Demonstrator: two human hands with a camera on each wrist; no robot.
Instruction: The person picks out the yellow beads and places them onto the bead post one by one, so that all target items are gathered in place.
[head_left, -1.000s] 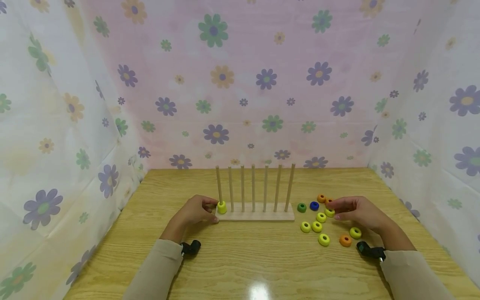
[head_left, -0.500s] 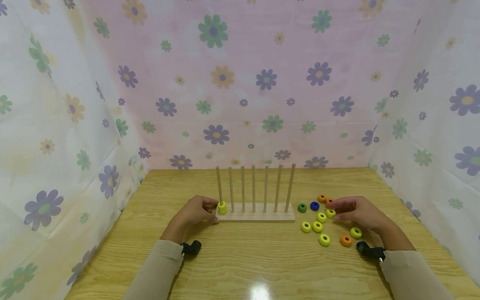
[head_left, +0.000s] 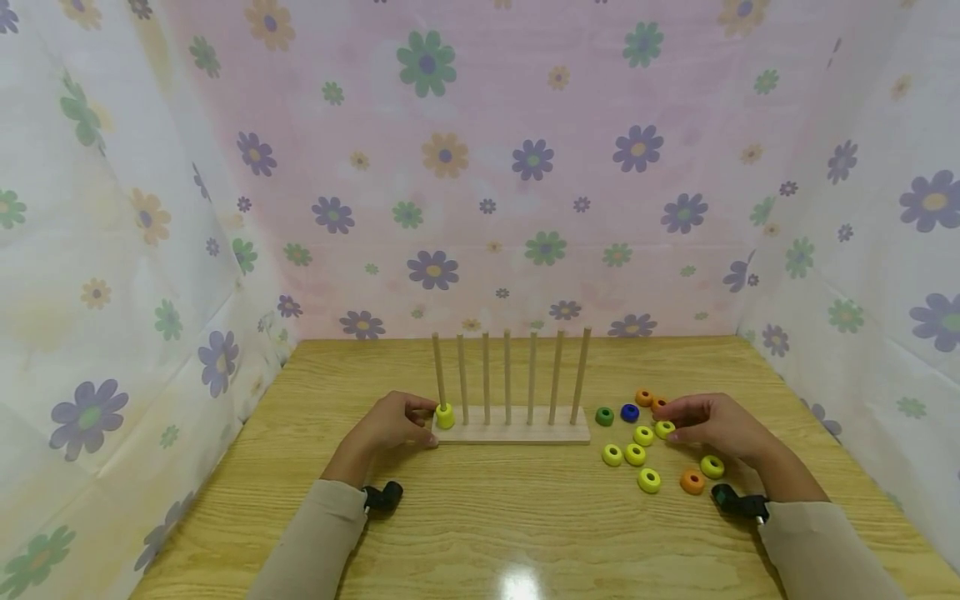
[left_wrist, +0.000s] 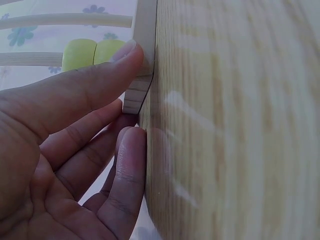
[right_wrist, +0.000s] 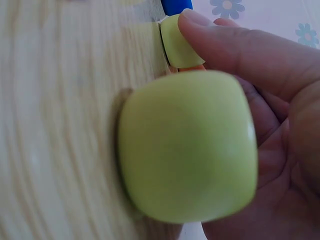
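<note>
A wooden peg stand (head_left: 510,427) with several upright dowels stands mid-table. Two yellow beads (left_wrist: 80,52) are stacked at the foot of its leftmost dowel. My left hand (head_left: 393,419) grips the stand's left end, thumb on the front side and fingers behind. At the right, my right hand (head_left: 716,423) pinches a yellow bead (head_left: 664,429) low over the table. Its thumb lies along the bead's side in the right wrist view, and the fingers behind are partly hidden. An orange bead (head_left: 660,404) sits right by the right fingertips.
Loose beads lie around the right hand: green (head_left: 604,416), blue (head_left: 630,412), orange (head_left: 692,481) and several yellow ones, including a yellow bead (head_left: 712,467) below the right wrist. Flowered cloth (head_left: 495,183) encloses the table's back and sides.
The yellow bead at my right fingertips has shifted slightly right, toward the palm. My left hand and the peg stand have stayed in place.
</note>
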